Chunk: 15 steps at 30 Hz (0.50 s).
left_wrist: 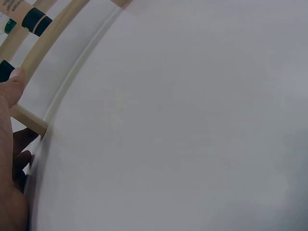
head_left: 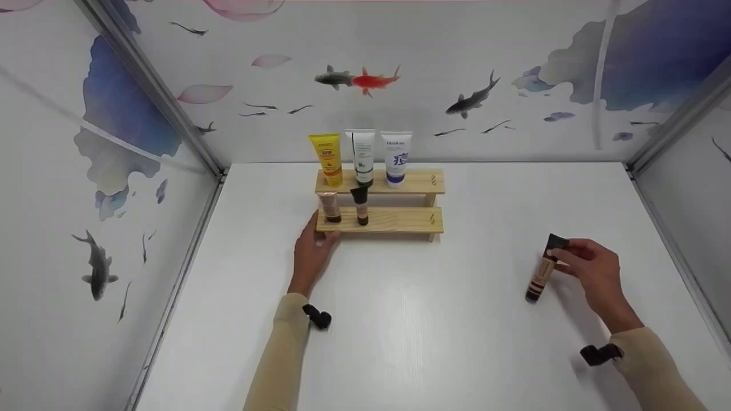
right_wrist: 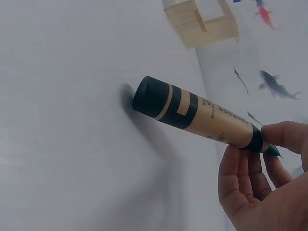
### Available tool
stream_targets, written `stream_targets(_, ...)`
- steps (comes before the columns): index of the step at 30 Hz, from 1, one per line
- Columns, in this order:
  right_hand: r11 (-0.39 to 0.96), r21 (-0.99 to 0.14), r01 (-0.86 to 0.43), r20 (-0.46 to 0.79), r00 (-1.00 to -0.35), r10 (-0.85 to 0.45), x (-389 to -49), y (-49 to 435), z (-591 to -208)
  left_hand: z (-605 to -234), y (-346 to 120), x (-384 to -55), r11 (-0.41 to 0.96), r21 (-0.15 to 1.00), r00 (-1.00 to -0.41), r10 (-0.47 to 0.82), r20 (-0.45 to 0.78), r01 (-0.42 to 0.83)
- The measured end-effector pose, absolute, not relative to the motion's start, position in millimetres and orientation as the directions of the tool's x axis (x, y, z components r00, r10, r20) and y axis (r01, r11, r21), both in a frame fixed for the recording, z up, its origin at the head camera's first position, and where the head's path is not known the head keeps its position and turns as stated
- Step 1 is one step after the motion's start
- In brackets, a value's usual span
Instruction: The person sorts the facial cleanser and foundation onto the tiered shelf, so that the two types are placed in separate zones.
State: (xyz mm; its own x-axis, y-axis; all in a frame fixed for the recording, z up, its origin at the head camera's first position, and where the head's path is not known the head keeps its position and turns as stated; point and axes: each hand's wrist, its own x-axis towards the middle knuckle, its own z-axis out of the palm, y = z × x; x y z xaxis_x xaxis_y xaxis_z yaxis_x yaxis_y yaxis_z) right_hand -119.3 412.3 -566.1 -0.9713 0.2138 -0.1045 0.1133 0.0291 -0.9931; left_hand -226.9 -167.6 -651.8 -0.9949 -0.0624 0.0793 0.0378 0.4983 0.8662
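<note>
My right hand (head_left: 594, 271) pinches a beige-and-black cosmetic tube (right_wrist: 216, 120) by its flat crimped end, thumb on one side and fingers on the other. The tube's dark cap points down toward the table, to the right of the rack. At the left end of a two-step wooden rack (head_left: 400, 220), my left hand (head_left: 311, 254) holds the lower step, its thumb at the front edge and its fingers around the side. On that step stand a small pinkish tube (head_left: 330, 206) and a black-topped beige tube (head_left: 361, 205), both cap down.
The upper step carries a yellow tube (head_left: 328, 160), a white tube with dark print (head_left: 363, 157) and a white-and-blue tube (head_left: 396, 160). Behind the white table (head_left: 411, 331) rises a wall (head_left: 400, 114) painted with fish; side panels flank it.
</note>
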Motion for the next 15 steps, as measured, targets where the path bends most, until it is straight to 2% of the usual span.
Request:
stream_targets(4, -0.063, -0.996, 0.057, -0.069, -0.974, 0.215, -122, 410, -562, -652, -167, -227, 0.497, 0.867, -0.995, -0.07, 0.077, 0.032)
stream_targets(15, -0.077, -0.997, 0.002, -0.018, -0.976, 0.215, -132, 403, -554, -653, -167, -228, 0.488, 0.873, -0.995, -0.079, 0.06, 0.014)
